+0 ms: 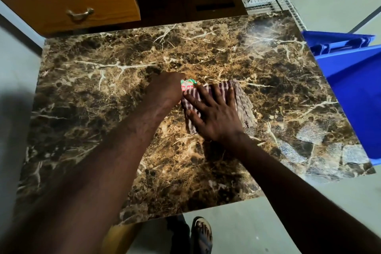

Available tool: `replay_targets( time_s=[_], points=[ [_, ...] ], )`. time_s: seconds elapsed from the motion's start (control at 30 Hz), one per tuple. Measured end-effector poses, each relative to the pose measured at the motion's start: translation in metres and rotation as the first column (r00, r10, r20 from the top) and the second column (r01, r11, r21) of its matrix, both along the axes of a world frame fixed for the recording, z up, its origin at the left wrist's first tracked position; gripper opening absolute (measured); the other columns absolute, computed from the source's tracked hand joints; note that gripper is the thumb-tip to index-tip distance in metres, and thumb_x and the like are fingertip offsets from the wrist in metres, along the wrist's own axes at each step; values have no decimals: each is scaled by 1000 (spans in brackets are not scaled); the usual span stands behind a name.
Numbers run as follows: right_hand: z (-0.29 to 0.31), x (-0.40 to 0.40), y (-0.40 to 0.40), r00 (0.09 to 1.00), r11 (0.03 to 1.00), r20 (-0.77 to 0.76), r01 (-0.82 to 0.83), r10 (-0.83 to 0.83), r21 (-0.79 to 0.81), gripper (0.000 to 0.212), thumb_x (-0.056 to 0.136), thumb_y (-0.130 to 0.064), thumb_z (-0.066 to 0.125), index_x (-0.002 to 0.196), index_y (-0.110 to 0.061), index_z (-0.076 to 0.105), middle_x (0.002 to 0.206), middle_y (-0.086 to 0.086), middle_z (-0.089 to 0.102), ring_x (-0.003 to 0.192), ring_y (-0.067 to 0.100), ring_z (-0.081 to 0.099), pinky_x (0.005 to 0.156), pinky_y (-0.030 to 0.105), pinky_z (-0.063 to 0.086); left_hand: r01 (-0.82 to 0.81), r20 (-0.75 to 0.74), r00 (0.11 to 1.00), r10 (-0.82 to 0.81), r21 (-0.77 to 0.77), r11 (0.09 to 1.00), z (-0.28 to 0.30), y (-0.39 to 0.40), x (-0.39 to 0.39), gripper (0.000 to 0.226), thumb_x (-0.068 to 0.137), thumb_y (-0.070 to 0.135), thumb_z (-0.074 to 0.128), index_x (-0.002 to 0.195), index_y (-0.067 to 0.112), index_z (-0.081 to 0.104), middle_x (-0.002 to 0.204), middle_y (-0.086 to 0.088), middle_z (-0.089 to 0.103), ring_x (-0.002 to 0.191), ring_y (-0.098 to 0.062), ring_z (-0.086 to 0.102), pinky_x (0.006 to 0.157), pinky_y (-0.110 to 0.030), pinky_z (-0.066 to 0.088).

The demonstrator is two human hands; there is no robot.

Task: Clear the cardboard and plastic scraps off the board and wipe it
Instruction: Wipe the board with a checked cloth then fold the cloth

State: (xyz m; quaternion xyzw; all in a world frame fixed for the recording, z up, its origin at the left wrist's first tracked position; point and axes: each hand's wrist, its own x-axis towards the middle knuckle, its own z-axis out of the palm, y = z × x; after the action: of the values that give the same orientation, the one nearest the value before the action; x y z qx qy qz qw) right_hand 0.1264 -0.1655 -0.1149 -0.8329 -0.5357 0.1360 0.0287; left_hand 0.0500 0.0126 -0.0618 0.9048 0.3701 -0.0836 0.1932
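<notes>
While pressing the striped cloth (218, 105) flat near the middle of the marble-patterned board (103, 93), right hand (214, 113) lying open, fingers spread and straight across the fabric. Left hand (165, 90) curling round a small green, red and white plastic scrap (188, 84), just beside the cloth's far-left corner; scrap only partly showing past the knuckles, so firmness of the hold not fully readable. No cardboard pieces showing on the bare part of the board. Blue bin (354, 88) standing at the board's right edge, well apart from both hands.

Judging: clearing nearly done, wiping under way or about to start.

Risks noting:
- Scrap slipping out while crossing toward the bin; a light, crinkled wrapper held by fingertips alone tending to drop back on the board or onto the floor.
- Left arm crossing over the right on the way to the bin, dragging the cloth's corner and bunching it.
- Cloth sliding loosely on the glossy surface if palm pressure uneven, leaving streaks or pushing crumbs off the near edge.
- Board overhanging at the near edge; leaning hard there possibly tipping it.
</notes>
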Motion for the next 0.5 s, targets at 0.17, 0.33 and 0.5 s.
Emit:
replay_targets(
  time_s=[0.17,0.33,0.5],
  points=[
    [-1,4,5,1000,1000,13,-2,2,-8,61,105,-75,1,163,-57,-6,178,-8,-10,163,32,-15,125,72,-7,-33,-8,999,33,28,999,0,13,14,74,93,2,64,157,33,43,157,-14,47,140,-39,48,110,-55,46],
    [3,-15,-18,1000,1000,13,-3,4,-22,61,106,-73,4,163,-57,-11,177,-9,-16,162,30,-23,125,71,-6,8,19,1000,-9,15,1000,1,34,19,69,93,9,71,154,31,50,152,-11,55,133,-33,57,108,-46,49],
    [3,-27,-35,1000,999,26,3,-2,-50,62,108,-71,15,165,-54,-3,178,-10,-12,163,27,-20,126,70,-1,-15,65,998,20,-79,997,-7,53,30,77,84,11,83,152,31,51,138,-15,65,120,-33,64,103,-51,53]
  ],
)
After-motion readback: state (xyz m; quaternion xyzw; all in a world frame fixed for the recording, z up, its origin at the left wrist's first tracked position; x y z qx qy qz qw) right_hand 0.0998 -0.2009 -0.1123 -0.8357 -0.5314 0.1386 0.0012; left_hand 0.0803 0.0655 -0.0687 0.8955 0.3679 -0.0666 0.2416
